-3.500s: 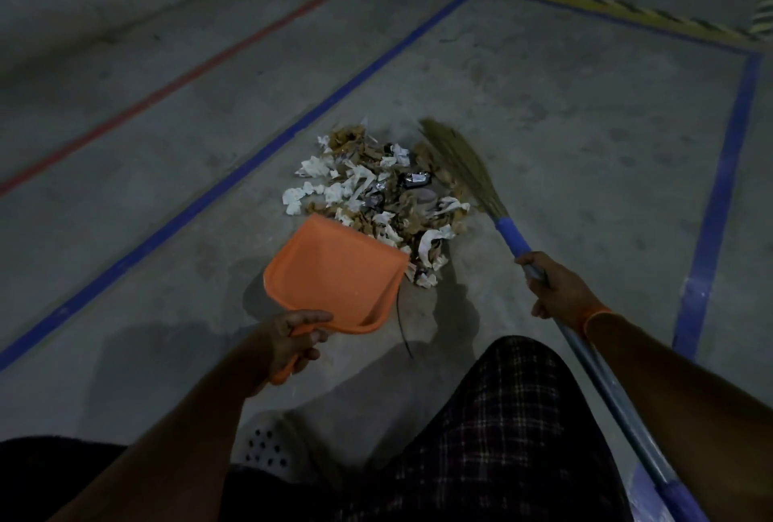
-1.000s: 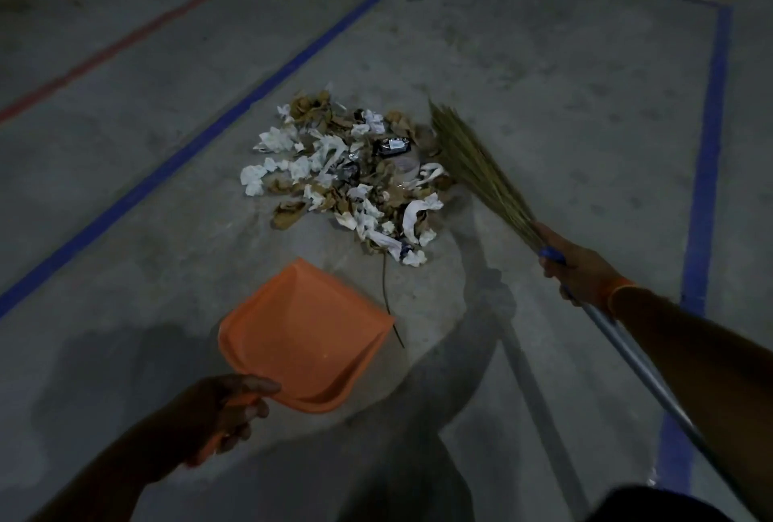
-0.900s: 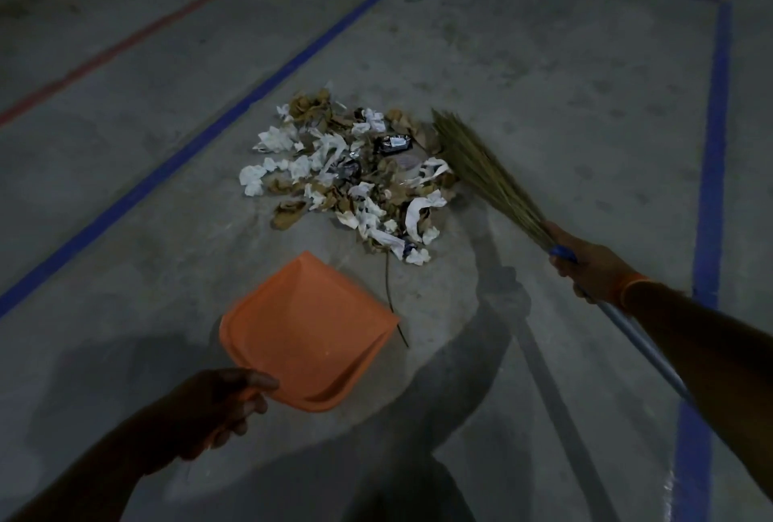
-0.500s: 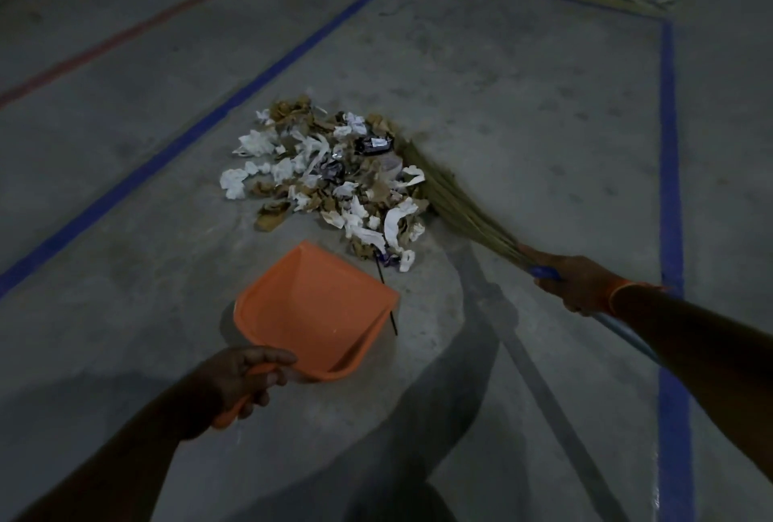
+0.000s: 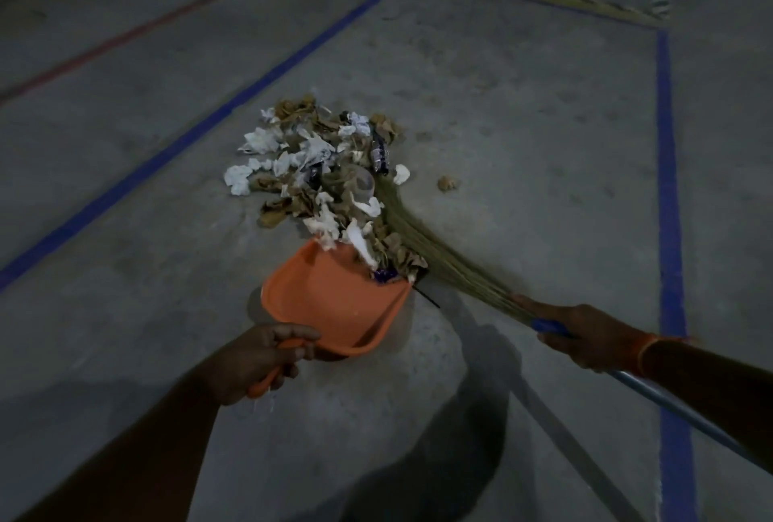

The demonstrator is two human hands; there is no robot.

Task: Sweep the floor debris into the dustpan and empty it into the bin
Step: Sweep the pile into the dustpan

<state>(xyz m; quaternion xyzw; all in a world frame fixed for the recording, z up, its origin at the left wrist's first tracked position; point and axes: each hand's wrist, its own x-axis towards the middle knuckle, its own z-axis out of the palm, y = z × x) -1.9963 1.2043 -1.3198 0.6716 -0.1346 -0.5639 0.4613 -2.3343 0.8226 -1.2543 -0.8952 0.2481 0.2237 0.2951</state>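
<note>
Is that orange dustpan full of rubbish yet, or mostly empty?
Mostly empty. Only a few scraps sit at the front lip of the dustpan; most of the debris pile lies on the floor beyond it.

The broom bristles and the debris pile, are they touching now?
Touching. The head view shows the broom bristles pressed along the right side of the debris pile, with no gap between them.
</note>
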